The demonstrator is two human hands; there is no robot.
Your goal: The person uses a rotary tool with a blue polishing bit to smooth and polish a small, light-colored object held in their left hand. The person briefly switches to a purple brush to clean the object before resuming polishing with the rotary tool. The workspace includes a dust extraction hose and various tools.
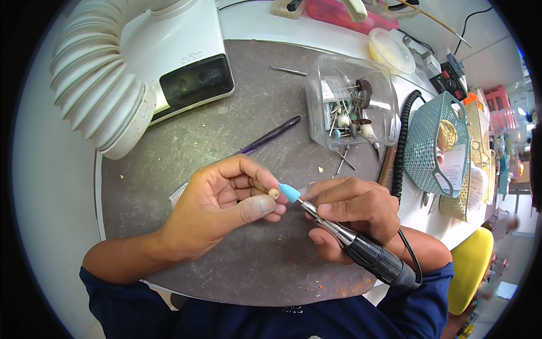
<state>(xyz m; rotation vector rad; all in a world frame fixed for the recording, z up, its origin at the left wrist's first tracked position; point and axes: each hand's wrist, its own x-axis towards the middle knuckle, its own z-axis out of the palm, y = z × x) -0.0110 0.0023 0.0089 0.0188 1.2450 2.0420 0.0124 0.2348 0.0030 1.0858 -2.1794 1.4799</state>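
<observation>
Thumb and fingertips of my left hand [214, 195] pinch a small beige piece [274, 193], which looks like a dental crown. In my right hand [361, 206] is a black and silver rotary handpiece [370, 255], gripped like a pen. Its light blue pointed polishing tip [289, 192] reaches up to the left fingertips, beside the beige piece. Whether tip and piece touch, I cannot tell. Pale powder coats my left thumb. Partly hidden behind the left hand lies a brush with a dark purple handle [274, 135], its pale bristles showing left of the wrist.
A clear plastic box [384, 121] of several burs and polishing wheels stands at the back right, with loose burs [344, 158] before it. A ribbed white hose [93, 79] and white unit [186, 37] occupy the back left. Beyond a coiled black cord [402, 147] are baskets [432, 133].
</observation>
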